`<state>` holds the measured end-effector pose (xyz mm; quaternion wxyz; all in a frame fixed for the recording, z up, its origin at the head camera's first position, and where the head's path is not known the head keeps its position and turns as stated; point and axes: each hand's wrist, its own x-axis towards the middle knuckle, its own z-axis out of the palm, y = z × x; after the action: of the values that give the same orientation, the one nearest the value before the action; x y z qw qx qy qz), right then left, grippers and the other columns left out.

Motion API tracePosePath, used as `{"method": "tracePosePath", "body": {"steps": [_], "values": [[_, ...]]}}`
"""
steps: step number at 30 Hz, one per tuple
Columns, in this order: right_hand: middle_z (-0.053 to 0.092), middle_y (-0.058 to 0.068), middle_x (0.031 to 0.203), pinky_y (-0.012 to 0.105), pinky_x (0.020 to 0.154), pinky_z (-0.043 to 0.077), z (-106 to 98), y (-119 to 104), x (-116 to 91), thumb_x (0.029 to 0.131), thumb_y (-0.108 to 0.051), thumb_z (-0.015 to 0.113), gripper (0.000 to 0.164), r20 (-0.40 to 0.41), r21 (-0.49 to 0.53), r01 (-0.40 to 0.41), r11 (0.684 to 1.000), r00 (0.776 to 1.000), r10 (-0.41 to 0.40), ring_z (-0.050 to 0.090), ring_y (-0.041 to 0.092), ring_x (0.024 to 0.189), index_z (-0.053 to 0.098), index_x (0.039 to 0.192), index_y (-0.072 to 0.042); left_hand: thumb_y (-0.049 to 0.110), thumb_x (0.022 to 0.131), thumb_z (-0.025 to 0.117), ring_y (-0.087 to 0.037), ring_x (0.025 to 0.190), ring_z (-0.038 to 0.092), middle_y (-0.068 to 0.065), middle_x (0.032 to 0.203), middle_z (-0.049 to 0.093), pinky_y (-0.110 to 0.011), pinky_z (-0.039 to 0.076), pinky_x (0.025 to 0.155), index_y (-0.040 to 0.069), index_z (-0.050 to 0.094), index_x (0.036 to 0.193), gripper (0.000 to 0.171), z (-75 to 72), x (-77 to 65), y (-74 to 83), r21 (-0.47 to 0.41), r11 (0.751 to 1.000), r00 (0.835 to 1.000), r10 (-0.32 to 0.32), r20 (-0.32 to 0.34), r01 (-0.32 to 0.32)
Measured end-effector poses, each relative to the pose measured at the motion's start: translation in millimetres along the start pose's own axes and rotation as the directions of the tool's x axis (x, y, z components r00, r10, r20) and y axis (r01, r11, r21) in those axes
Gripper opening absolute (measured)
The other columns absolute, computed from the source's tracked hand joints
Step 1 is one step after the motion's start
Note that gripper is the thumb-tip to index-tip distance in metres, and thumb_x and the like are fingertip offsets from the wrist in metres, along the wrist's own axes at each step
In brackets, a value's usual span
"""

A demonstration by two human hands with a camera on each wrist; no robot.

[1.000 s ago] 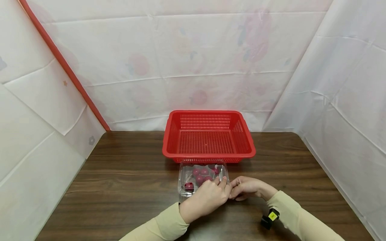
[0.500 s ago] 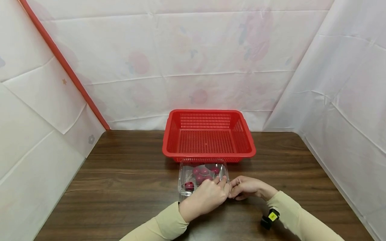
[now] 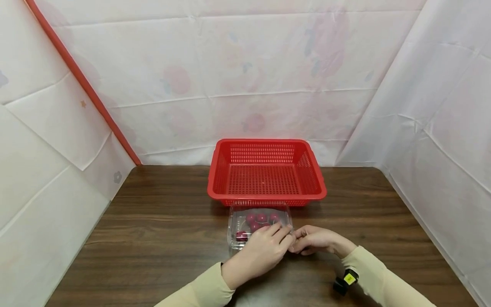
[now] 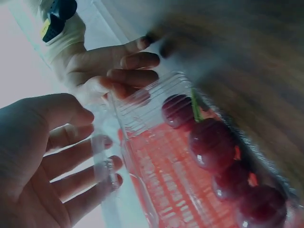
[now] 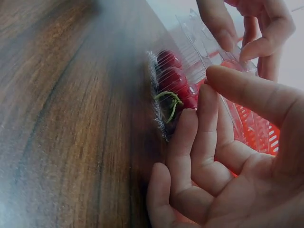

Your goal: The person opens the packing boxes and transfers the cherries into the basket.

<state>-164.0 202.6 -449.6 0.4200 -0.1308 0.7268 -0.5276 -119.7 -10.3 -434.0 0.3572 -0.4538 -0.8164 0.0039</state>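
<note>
A pale sheet with faint pink prints fills the top and both sides of the head view, and a red strip slants down its upper left. Below it, the dark wood-grained counter spans the lower frame. The red basket with slotted walls sits at the centre, towards the counter's far edge. Pale yellow sleeves come in from the bottom, lower left and lower right.

The clear plastic box rests on the counter just under the basket's near rim, a little below the centre of the frame. Both hands meet at its right side. The left hand reaches across the lid, fingers extended and loosely bent, tips touching the right edge; in the left wrist view its thumb stands apart from them. The right hand pinches the box's near right corner between thumb and forefinger, its other fingers bent.

A black device with a yellow label hangs by the right cuff, lower right. Dark red cherries lie inside the box, and a green stem shows among them, upper right of centre in the left wrist view.
</note>
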Motion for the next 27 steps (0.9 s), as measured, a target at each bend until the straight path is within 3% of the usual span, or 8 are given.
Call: {"method": "tracePosePath", "body": {"steps": [6,11,19,27], "values": [[0.063,-0.007,0.078,0.026,0.067,0.049,1.4,0.3,-1.1,0.086,-0.026,0.067,0.012,-0.049,-0.029,-0.017,0.999,0.999,0.016,0.057,0.008,0.075,0.065,0.084,-0.014,0.012,0.098,0.037,-0.019,0.107,0.063,-0.003,0.119,0.066,-0.032,0.052,0.089,0.014,0.061,0.099,0.024,-5.7,-12.9,-4.9,-0.048,0.999,0.999,-0.001,0.049,0.003],[0.065,-0.006,0.079,0.026,0.067,0.051,2.1,2.3,-1.1,0.091,-0.034,0.061,0.023,-0.083,-0.030,-0.035,0.999,0.996,0.032,0.061,0.007,0.075,0.065,0.086,-0.012,0.009,0.099,0.031,-0.019,0.109,0.062,-0.003,0.121,0.065,-0.033,0.052,0.088,0.013,0.058,0.101,0.028,-7.7,-21.8,-10.0,-0.047,0.999,0.998,0.017,0.054,-0.014],[0.062,-0.007,0.073,0.023,0.065,0.049,0.7,4.7,-2.3,0.093,-0.036,0.057,0.024,-0.074,0.043,-0.050,0.998,0.996,0.053,0.058,0.005,0.069,0.065,0.084,-0.014,0.009,0.096,0.035,-0.021,0.103,0.063,-0.004,0.118,0.065,-0.034,0.053,0.081,0.016,0.061,0.113,0.032,-12.3,-30.6,-23.6,-0.018,0.998,0.998,0.053,-0.026,-0.054],[0.063,-0.008,0.074,0.024,0.065,0.049,-2.6,5.6,-6.5,0.092,-0.035,0.057,0.023,-0.080,0.065,-0.072,0.995,0.994,0.077,0.059,0.005,0.070,0.066,0.089,-0.014,0.011,0.098,0.035,-0.020,0.099,0.064,-0.003,0.116,0.067,-0.034,0.054,0.078,0.016,0.066,0.109,0.034,-16.3,-33.0,-31.8,0.017,0.997,0.991,0.079,-0.104,-0.077]]}}
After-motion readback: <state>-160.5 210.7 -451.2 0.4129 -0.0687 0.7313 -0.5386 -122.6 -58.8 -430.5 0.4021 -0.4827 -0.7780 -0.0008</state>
